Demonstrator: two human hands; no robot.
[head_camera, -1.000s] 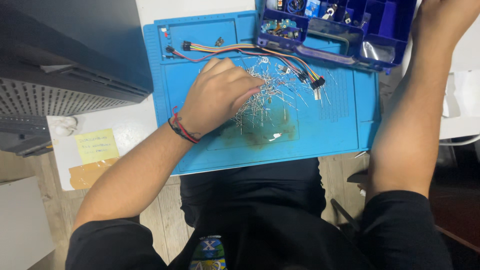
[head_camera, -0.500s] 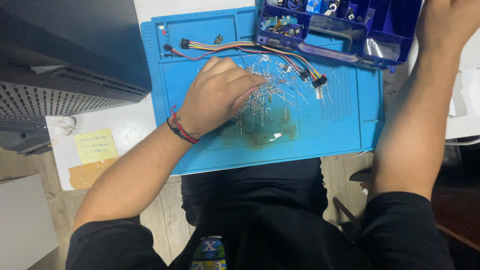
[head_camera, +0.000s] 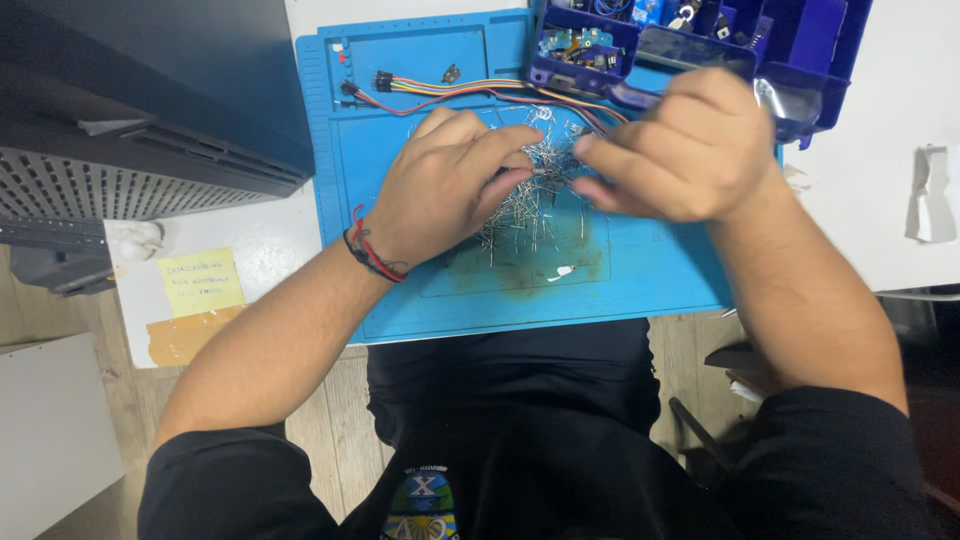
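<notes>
A loose pile of thin metal pins (head_camera: 530, 215) lies in the middle of a blue work mat (head_camera: 450, 300). My left hand (head_camera: 450, 185) rests on the pile's left side with its fingers stretched to the right and pinched on a pin. A red and black cord is tied round that wrist. My right hand (head_camera: 680, 150) is curled over the pile's upper right. Its thumb and forefinger are pinched together, almost touching my left fingertips. A thin pin seems to run between the two sets of fingertips.
A bundle of coloured jumper wires (head_camera: 450, 90) lies along the mat's top. A purple compartment box (head_camera: 800, 60) of small parts stands at the top right. A dark machine (head_camera: 130, 100) fills the left. A yellow sticky note (head_camera: 200, 283) and white paper (head_camera: 935, 190) lie on the table.
My right hand has come down from the purple box at the top right to the pin pile and now meets my left fingertips. My left hand stayed on the pile.
</notes>
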